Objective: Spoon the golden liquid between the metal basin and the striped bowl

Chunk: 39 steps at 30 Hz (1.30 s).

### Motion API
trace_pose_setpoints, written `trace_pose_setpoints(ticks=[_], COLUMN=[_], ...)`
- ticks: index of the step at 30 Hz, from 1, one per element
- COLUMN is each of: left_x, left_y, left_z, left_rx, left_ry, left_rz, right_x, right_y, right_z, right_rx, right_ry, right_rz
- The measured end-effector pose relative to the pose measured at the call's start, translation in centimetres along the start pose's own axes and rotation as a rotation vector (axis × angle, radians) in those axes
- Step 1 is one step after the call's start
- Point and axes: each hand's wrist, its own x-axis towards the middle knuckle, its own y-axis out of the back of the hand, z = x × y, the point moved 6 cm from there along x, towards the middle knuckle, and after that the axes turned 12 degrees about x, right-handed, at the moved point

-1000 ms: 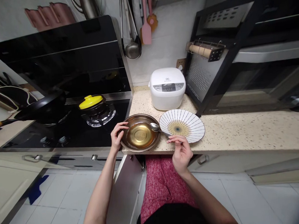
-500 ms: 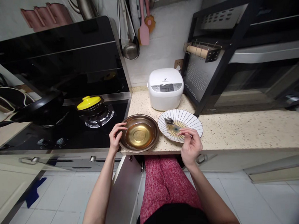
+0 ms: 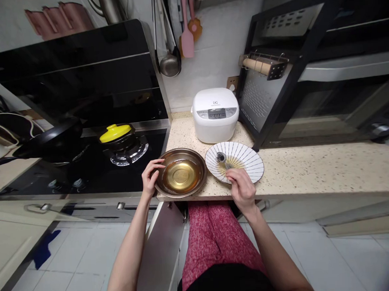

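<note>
Near the counter's front edge sits a round metal bowl point(image 3: 201, 173) with clear golden-looking liquid inside. My left hand point(image 3: 151, 178) rests at its left rim, fingers and thumb apart over the edge. Right beside the bowl lies a white plate with dark radiating lines point(image 3: 253, 159); its middle looks yellowish, and I cannot tell whether that is liquid or pattern. My right hand point(image 3: 242, 188) pinches the handle of a metal spoon point(image 3: 220, 157) over the plate. The spoon's head is at the plate's left part, and most of its handle is hidden by my fingers.
A white rice cooker point(image 3: 216, 115) stands behind the plate. On the stove to the left are a pot with a yellow lid point(image 3: 115, 132) and a black wok point(image 3: 54, 138). A black rack point(image 3: 260, 93) and oven stand right. A cabinet door point(image 3: 161, 248) hangs open below.
My right hand has moved a little left and toward me with the spoon, whose head has turned and now looks darker. My left hand and the bowl stay put.
</note>
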Motion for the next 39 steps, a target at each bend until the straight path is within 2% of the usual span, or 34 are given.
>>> trace_pose_setpoints(ticks=[3,6,11,14,18,26,32,39], left_x=[0.0,0.0,0.0,0.0,0.0,0.0,0.1,0.0], left_y=[0.0,0.0,0.0,0.0,0.0,0.0,0.0,0.0], left_z=[-0.1,-0.1,0.0,0.0,0.0,-0.1,0.0,0.0], left_rx=[-0.012,-0.003,-0.002,0.008,0.018,0.027,0.030,-0.002], left_ry=[-0.005,0.003,-0.005,0.001,0.003,-0.002,-0.004,-0.010], left_rz=[0.003,0.001,-0.001,0.003,-0.001,0.000,0.003,0.006], right_x=[-0.2,-0.3,-0.4,-0.3,-0.1,0.0,-0.9,-1.6], right_y=[-0.5,-0.8,-1.1,-0.7,0.2,0.4,-2.0,-4.0], right_z=[-0.2,-0.1,-0.4,-0.2,-0.1,-2.0,-3.3,-3.2], right_rx=[-0.015,0.000,0.004,0.003,0.012,0.092,0.219,0.268], right_ry=[0.066,0.069,0.088,0.043,-0.022,-0.091,-0.161,-0.277], right_rz=[-0.101,-0.163,-0.210,-0.148,0.021,0.217,0.160,0.121])
